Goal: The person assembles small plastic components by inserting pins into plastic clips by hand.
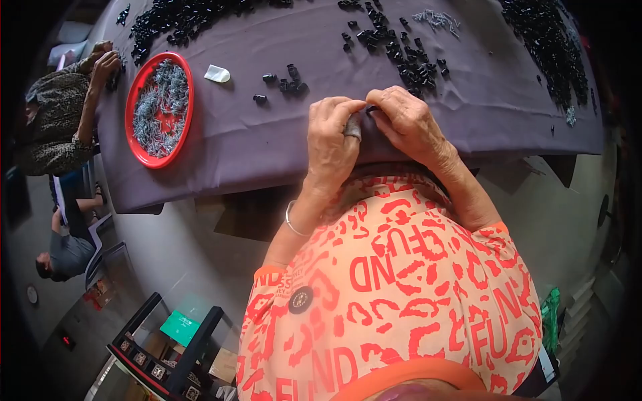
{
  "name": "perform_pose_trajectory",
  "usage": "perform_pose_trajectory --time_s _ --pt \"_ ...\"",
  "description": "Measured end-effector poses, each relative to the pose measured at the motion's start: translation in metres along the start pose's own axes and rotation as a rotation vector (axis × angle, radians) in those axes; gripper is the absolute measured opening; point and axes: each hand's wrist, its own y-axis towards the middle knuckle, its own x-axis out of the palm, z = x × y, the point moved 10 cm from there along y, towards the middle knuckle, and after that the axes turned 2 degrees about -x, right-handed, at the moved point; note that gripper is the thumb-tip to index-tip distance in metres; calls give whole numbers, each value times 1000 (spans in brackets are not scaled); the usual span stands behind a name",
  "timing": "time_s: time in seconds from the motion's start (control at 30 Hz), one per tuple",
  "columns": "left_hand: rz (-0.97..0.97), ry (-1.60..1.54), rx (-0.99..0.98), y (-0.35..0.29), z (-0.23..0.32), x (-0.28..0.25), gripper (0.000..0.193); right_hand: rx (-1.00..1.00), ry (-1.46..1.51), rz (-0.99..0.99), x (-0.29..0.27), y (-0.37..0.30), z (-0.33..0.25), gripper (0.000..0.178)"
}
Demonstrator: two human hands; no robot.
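My left hand (pixel 329 137) and my right hand (pixel 411 120) meet at the fingertips just above the near edge of the table. Both are closed in a pinch. A small black plastic piece (pixel 372 108) shows under the right fingers; whatever the left fingertips grip is hidden. A grey wrap (pixel 352 127) goes round a finger of the left hand. Ahead and to the left lies a small group of black plastic pieces (pixel 289 87), short and cylindrical. Farther off, more black pieces (pixel 416 72) are strewn beyond my right hand.
A red oval basin (pixel 190 110) holds many thin grey pieces (pixel 157 127). Beside it is a white rounded scoop-like piece (pixel 217 73). Black heaps (pixel 177 27) and grey slivers (pixel 438 20) lie on the dark tablecloth (pixel 247 144). Another person's hand (pixel 105 65) works at the left edge.
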Motion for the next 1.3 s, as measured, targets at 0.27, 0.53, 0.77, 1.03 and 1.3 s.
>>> perform_pose_trajectory --time_s 0.27,0.53,0.77,1.03,1.3 --pt "-352 -737 -658 7 -27 32 22 118 99 26 -9 0 7 38" --pt "-451 -826 -742 3 -32 46 20 41 87 37 -10 -6 6 33" --pt "-432 -831 -716 1 -34 40 19 10 82 79 -22 4 -11 44" --pt "-338 -167 138 -3 -10 10 23 -70 87 -14 27 27 -30 51" --pt "-292 -276 -121 3 -15 14 23 -23 143 -50 37 22 -16 51"
